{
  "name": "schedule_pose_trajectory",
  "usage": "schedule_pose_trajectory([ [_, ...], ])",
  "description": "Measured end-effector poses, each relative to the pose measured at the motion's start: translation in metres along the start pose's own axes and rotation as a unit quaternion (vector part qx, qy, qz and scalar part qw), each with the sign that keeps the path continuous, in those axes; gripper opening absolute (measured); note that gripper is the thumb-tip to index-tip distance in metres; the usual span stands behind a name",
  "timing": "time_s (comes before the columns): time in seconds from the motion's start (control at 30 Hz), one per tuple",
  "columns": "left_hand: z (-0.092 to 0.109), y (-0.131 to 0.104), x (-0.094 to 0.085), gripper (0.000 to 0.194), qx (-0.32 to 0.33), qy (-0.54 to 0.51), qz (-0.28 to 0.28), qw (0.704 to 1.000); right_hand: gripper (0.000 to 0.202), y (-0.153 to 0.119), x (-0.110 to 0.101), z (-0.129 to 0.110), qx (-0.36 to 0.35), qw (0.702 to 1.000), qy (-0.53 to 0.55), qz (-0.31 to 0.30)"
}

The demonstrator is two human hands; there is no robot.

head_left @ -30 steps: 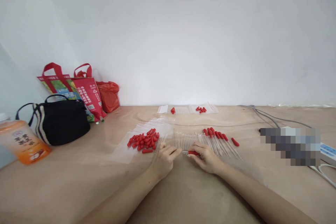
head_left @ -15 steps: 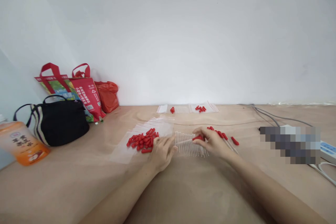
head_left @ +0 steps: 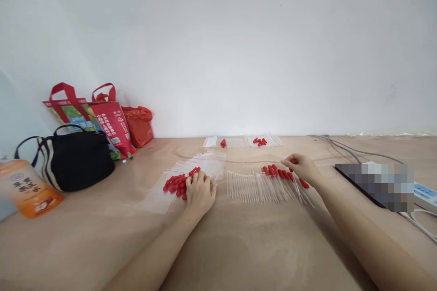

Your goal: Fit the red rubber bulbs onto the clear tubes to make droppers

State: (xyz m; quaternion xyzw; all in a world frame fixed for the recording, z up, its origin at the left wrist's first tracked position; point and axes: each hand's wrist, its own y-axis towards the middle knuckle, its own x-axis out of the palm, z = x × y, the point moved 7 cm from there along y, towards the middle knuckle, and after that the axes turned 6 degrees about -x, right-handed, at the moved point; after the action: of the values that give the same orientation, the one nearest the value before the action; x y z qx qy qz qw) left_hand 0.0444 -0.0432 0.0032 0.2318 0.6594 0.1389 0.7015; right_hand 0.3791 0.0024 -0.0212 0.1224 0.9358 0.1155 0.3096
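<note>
My left hand (head_left: 200, 194) lies over the right side of a pile of small red club-shaped pieces (head_left: 175, 184) on clear zip bags (head_left: 155, 201). Its fingers reach into the pile, with the thumb apart on the right. My right hand (head_left: 302, 167) hovers at the right end of a row of red-tipped sticks (head_left: 275, 170), fingers drawn together; whether anything is between them is hidden. Thin clear sticks (head_left: 247, 187) lie side by side between my hands. A single red piece (head_left: 304, 183) shows just under my right wrist.
More red pieces (head_left: 260, 141) lie on clear bags near the wall. Left stand a black bag (head_left: 80, 161), a red carrier bag (head_left: 114, 122), a red plastic bag (head_left: 139, 125) and an orange pouch (head_left: 32, 186). Grey cables (head_left: 344, 146) and a power strip (head_left: 425, 195) are on the right.
My right hand has moved right and up from the clear sticks, where it held a red piece on a stick. My left hand has shifted left onto the red pile.
</note>
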Motion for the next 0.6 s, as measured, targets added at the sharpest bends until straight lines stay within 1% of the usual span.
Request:
schedule_pose_trajectory([
  [0.07,0.000,0.000,-0.001,0.017,-0.002,0.004,0.005,1.000,0.030,-0.001,0.012,0.005,0.000,0.999,-0.027,-0.026],
  [0.13,0.000,0.001,-0.001,0.016,-0.002,0.008,0.009,1.000,0.028,-0.002,0.016,0.007,-0.001,0.998,-0.055,-0.042],
  [0.2,0.000,0.001,0.000,0.016,-0.001,0.013,0.008,1.000,0.027,0.000,0.011,0.008,0.008,0.993,-0.106,-0.045],
  [0.27,0.000,0.001,0.001,0.016,0.001,0.019,0.004,1.000,0.025,0.001,0.000,0.010,0.034,0.983,-0.172,-0.057],
  [0.37,0.001,0.001,0.003,0.018,0.003,0.032,-0.005,0.999,0.020,0.000,-0.013,0.019,0.083,0.957,-0.248,-0.123],
  [0.47,0.002,0.002,0.005,0.019,0.004,0.048,-0.015,0.999,0.011,-0.007,-0.018,0.026,0.106,0.943,-0.264,-0.174],
  [0.53,0.003,0.002,0.006,0.020,0.003,0.059,-0.019,0.998,0.013,-0.011,-0.017,0.028,0.107,0.944,-0.254,-0.184],
  [0.6,0.003,0.002,0.007,0.020,-0.002,0.067,-0.021,0.997,0.012,-0.012,-0.018,0.027,0.095,0.950,-0.243,-0.170],
])
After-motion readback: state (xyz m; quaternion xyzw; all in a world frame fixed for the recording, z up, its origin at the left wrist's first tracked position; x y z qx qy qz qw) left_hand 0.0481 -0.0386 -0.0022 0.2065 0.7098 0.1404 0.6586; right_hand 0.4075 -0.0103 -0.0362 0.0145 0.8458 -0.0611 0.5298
